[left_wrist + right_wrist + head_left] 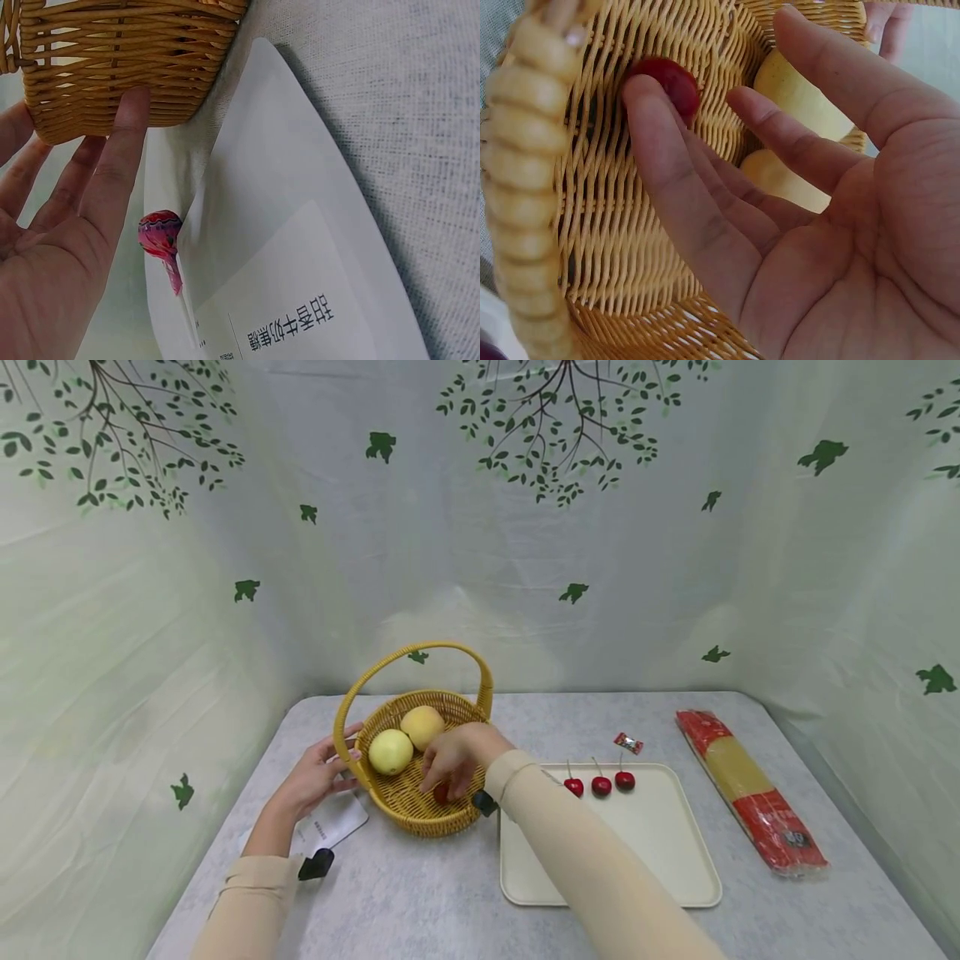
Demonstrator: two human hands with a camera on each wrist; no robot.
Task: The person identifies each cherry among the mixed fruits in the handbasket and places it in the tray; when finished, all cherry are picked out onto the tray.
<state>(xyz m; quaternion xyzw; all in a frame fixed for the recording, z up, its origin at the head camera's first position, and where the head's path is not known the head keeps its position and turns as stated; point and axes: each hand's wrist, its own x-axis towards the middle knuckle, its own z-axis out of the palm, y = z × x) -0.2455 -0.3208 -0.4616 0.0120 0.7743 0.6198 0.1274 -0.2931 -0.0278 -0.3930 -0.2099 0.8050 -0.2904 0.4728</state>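
A yellow wicker basket [427,825] with a tall arched handle stands at the left of the table, tilted toward me. Inside are a pale green round fruit [391,752] and a yellowish one [422,727]. My left hand [322,777] rests with extended fingers against the basket's outer left side; the left wrist view shows a fingertip on the weave. My right hand [453,756] reaches into the basket, its fingers spread in the right wrist view. One fingertip overlaps a dark red cherry-like fruit [676,86] low in the basket.
Right of the basket lies a cream tray [652,860] with three stemmed cherries [601,786]. Behind it is a small red wrapped candy [628,743]. A red-and-yellow noodle packet [750,789] lies far right. Under my left wrist are a white printed packet [300,225] and a wrapped lollipop [160,236].
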